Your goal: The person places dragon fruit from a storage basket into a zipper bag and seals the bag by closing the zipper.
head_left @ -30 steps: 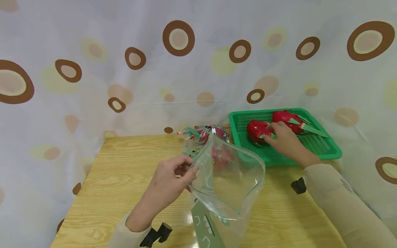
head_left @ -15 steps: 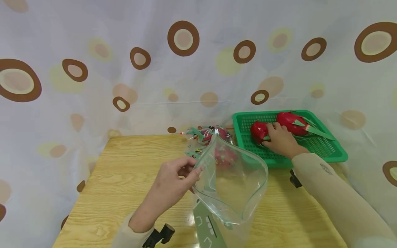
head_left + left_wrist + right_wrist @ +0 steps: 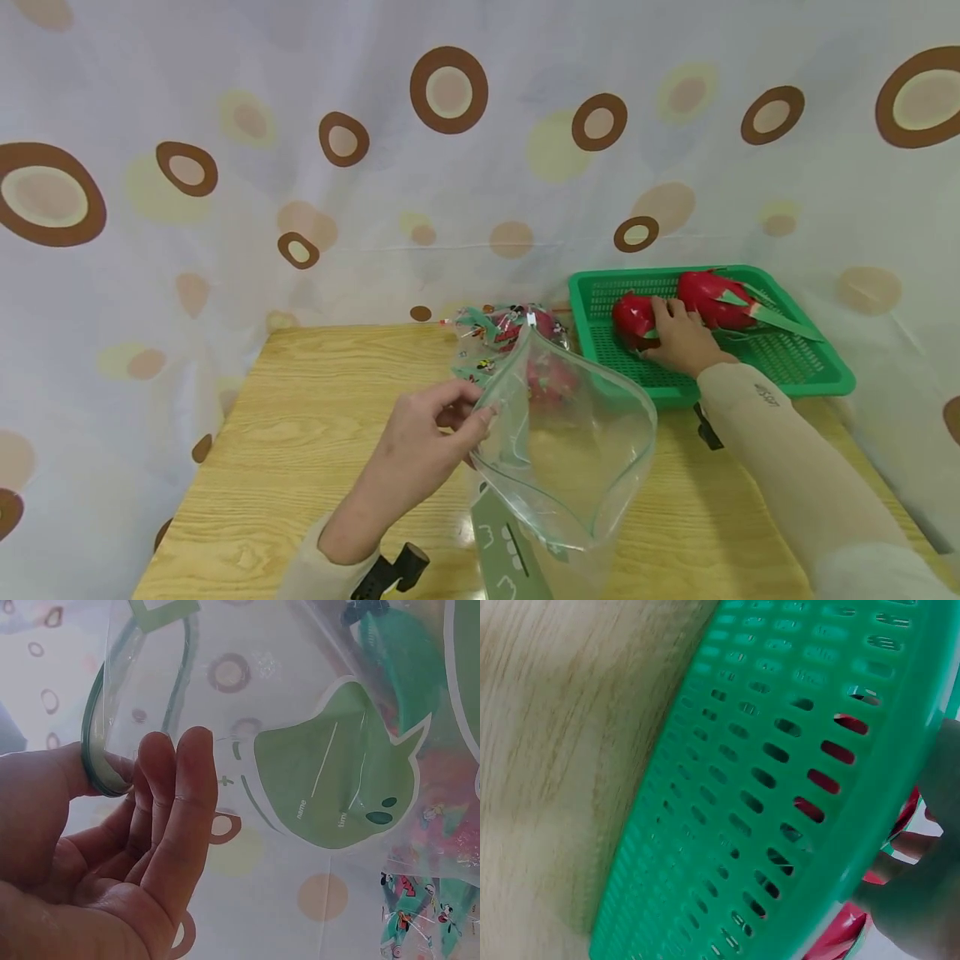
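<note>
My left hand (image 3: 420, 446) pinches the rim of a clear zip bag (image 3: 633, 396), whose mouth gapes wide toward me. In the left wrist view, the bag's green printed label (image 3: 330, 780) shows beyond the fingers. To the right, my right hand (image 3: 684, 342) reaches into a green basket (image 3: 832, 375) and grips a red dragon fruit (image 3: 632, 318), fingers over its top and thumb at its near side. Behind it in the basket lies a second dragon fruit (image 3: 712, 298) with long green leaves. The basket's slotted wall (image 3: 727, 772) hides much of the right wrist view.
A printed clear bag (image 3: 468, 346) with red dragon fruit in it lies behind the zip bag, partly seen through it. All stands on a wooden table (image 3: 315, 417). A spotted curtain (image 3: 360, 200) hangs right behind the table's back edge.
My right hand has moved farther over the nearer dragon fruit, its fingers now curled round it. The left hand keeps its hold on the bag. The head view has shifted slightly.
</note>
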### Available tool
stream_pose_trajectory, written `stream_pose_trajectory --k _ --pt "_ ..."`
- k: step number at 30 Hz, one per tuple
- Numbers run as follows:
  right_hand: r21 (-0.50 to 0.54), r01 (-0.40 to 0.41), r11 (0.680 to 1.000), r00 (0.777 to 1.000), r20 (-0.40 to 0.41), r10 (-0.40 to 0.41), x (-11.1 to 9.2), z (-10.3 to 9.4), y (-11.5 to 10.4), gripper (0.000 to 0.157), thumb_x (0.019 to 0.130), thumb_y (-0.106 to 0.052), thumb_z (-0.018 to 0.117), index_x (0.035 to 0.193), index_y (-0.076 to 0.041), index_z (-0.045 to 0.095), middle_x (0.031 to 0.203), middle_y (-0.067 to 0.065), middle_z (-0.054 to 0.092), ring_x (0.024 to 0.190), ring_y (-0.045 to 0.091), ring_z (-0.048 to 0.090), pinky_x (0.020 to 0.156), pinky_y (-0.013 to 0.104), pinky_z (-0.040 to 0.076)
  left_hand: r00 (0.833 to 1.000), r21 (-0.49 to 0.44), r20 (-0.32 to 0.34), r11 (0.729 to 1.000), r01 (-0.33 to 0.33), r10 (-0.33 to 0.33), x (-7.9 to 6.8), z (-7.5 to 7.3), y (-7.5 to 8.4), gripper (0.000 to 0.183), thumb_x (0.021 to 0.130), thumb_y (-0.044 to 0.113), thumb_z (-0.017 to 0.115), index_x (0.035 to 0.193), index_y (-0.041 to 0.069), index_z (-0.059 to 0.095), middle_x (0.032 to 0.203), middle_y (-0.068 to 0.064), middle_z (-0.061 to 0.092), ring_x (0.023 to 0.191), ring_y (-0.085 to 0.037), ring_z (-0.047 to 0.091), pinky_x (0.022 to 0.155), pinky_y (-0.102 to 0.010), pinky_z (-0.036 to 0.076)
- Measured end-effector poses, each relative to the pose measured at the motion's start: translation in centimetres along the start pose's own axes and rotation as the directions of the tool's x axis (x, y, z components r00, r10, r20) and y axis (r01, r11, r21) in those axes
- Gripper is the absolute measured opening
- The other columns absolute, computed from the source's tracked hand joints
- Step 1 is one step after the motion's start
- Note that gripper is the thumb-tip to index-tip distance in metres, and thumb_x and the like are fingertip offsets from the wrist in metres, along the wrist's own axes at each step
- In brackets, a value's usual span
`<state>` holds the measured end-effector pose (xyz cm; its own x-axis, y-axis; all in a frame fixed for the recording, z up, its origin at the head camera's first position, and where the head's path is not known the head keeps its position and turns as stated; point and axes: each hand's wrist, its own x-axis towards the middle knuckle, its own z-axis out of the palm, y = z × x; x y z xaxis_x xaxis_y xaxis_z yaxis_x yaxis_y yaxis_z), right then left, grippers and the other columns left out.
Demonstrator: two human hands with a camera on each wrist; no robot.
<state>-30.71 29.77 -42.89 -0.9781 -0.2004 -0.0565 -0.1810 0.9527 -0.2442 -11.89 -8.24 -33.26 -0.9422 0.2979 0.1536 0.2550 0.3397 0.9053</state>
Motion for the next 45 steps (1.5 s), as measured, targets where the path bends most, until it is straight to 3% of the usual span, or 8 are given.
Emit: stream_pose_trajectory --k 5,13,22,31,41,45 --pt "-0.01 0.0 1.0 0.999 -0.035 0.0 0.3 0.0 0.0 0.094 0.085 -0.027 0.076 0.148 0.011 0.017 0.14 0.041 0.024 0.119 0.064 0.034 0.096 0.075 0.039 1.0 -0.006 -0.004 1.0 0.007 -0.007 0.0 0.1 0.0 0.009 0.093 0.014 0.066 0.097 0.006 0.069 0.08 -0.01 0.069 0.065 -0.013 0.067 0.056 -0.03 0.059" --pt "-0.137 0.009 0.991 0.997 -0.076 -0.02 0.5 0.4 0.1 0.089 0.082 -0.027 0.079 0.145 0.01 0.027 0.136 0.039 0.029 0.12 0.059 0.032 0.094 0.072 0.038 1.0 0.01 -0.01 1.0 -0.003 0.003 0.1 0.2 -0.3 0.008 0.093 0.014 0.066 0.097 0.007 0.069 0.078 -0.009 0.069 0.062 -0.009 0.066 0.057 -0.031 0.058" --pt "0.011 0.009 1.0 1.0 0.023 -0.009 1.2 1.0 0.3 0.089 0.083 -0.022 0.079 0.14 0.009 0.018 0.14 0.042 0.028 0.115 0.068 0.038 0.095 0.074 0.042 1.0 0.018 -0.008 1.0 -0.006 0.007 0.1 0.3 -0.4 0.007 0.094 0.015 0.066 0.094 0.008 0.07 0.079 -0.009 0.07 0.066 -0.014 0.068 0.055 -0.026 0.057" --pt "-0.053 0.029 0.998 1.0 -0.003 -0.029 1.5 1.6 0.5 0.101 0.079 -0.023 0.083 0.149 0.006 0.016 0.137 0.041 0.028 0.113 0.069 0.038 0.093 0.074 0.043 1.0 0.017 -0.006 1.0 0.001 -0.001 0.1 0.3 -0.4 0.009 0.094 0.016 0.066 0.096 0.008 0.07 0.078 -0.007 0.069 0.063 -0.009 0.066 0.054 -0.026 0.056" --pt "-0.062 0.01 0.998 1.0 0.013 -0.01 1.1 1.2 -0.7 0.094 0.077 -0.016 0.083 0.145 0.007 0.021 0.138 0.041 0.03 0.116 0.066 0.035 0.094 0.074 0.042 1.0 0.031 -0.02 1.0 0.008 -0.007 -0.1 0.2 -0.2 0.008 0.093 0.016 0.066 0.096 0.01 0.07 0.078 -0.005 0.069 0.064 -0.009 0.066 0.053 -0.026 0.055" --pt "-0.064 0.044 0.997 0.999 0.009 -0.043 0.8 1.1 -0.7 0.093 0.077 -0.017 0.084 0.144 0.005 0.024 0.141 0.039 0.033 0.116 0.064 0.039 0.091 0.073 0.045 1.0 0.034 -0.023 0.999 0.005 -0.004 -0.1 0.1 -0.2 0.007 0.093 0.015 0.066 0.095 0.01 0.07 0.077 -0.006 0.07 0.062 -0.008 0.066 0.053 -0.026 0.055"
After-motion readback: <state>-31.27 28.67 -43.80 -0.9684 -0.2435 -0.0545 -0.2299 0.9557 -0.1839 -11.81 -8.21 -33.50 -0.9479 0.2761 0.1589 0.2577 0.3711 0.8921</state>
